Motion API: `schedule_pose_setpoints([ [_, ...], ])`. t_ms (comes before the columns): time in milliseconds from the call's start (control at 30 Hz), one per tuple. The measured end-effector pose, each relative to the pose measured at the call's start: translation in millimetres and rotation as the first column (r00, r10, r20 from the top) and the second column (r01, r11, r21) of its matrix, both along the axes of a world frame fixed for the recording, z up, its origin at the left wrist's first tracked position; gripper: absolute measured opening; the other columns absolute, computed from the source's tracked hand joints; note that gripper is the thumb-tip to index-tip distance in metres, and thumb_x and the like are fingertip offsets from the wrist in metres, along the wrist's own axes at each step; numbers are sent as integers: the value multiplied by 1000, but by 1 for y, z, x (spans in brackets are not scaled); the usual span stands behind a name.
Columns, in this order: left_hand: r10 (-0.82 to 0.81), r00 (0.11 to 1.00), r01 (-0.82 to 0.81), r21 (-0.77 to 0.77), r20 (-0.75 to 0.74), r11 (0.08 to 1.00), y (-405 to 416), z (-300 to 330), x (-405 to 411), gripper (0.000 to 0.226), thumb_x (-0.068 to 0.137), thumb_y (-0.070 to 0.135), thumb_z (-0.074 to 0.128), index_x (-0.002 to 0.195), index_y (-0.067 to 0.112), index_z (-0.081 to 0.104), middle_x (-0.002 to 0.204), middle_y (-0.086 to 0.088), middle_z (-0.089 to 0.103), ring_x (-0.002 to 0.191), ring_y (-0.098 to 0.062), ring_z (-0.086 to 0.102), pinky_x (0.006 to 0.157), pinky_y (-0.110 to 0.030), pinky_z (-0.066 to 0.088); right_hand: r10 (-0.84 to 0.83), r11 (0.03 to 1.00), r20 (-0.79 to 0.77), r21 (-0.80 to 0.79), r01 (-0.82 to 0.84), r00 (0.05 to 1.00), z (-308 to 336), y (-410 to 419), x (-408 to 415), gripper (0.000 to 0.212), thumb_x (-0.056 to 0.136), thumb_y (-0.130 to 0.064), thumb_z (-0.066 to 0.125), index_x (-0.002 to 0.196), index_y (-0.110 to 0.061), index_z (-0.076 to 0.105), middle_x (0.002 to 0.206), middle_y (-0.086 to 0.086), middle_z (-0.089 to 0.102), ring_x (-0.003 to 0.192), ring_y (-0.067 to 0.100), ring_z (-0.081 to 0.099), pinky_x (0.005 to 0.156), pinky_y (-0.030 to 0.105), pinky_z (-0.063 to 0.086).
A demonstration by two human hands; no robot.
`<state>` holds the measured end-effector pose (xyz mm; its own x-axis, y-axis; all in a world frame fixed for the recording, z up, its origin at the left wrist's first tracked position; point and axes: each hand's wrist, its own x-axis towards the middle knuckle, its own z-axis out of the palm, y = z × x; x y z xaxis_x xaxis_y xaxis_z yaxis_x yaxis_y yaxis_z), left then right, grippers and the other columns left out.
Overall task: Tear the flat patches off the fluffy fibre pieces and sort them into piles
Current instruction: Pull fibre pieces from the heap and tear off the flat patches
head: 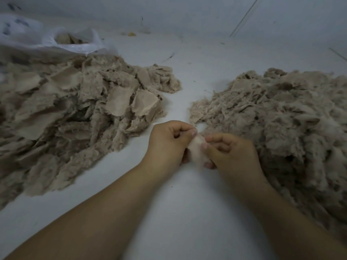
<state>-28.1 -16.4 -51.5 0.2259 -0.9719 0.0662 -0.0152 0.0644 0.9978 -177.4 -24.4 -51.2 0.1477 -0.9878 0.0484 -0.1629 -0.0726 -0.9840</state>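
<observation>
Both hands meet over the bare strip of the white bench [187, 212] with one small fibre piece [196, 147] caught between them. The left hand [167, 142] pinches its upper edge between thumb and curled fingers, and the right hand [231, 149] pinches the side facing it in the same way, so neither hand is free or spread. The piece is pale and blurred, and I cannot tell whether the flat patch has begun to part from the fluff or which hand has hold of which layer. My reading is that the tearing step is in hand: the two grips are set close together on one piece, as they would be to peel a backing away. Beyond and outward of the left hand lies a broad heap with flat patches [120, 102] showing plainly among the fluff. Just beyond and outward of the right hand, almost touching it, lies a fluffier heap [281, 119] with few flat faces visible. Far beyond the left hand a thin plastic bag [75, 42] holds more of the same material. The next move seems to call for drawing the hands apart while keeping both pinches firm, then carrying each part to its own heap; which heap takes which is a guess from their looks only.
</observation>
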Motion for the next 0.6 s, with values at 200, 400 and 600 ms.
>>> schedule_pose_setpoints([
  [200,82,993,-81,-20,86,997,-5,-3,0,9,89,9,68,80,10,69,50,-3,58,38,-23,49,36,-25,41,-26,1000,13,-8,27,1000,-3,-3,0,20,90,-1,69,77,-17,67,57,-2,68,44,6,61,42,12,43],
  [400,253,880,-180,-210,402,961,-7,-9,5,18,81,18,76,87,23,60,73,9,50,61,-5,48,59,-22,41,-5,996,83,94,-3,996,-5,-5,-4,14,92,-1,66,86,-14,66,61,-3,71,51,4,64,46,14,47],
  [600,77,567,104,-165,820,981,-1,-9,-1,20,77,46,72,72,28,64,76,10,58,85,-15,47,70,-32,43,-35,979,127,202,8,991,-4,-9,-8,11,94,1,62,92,-10,64,64,1,72,54,8,67,49,18,51],
])
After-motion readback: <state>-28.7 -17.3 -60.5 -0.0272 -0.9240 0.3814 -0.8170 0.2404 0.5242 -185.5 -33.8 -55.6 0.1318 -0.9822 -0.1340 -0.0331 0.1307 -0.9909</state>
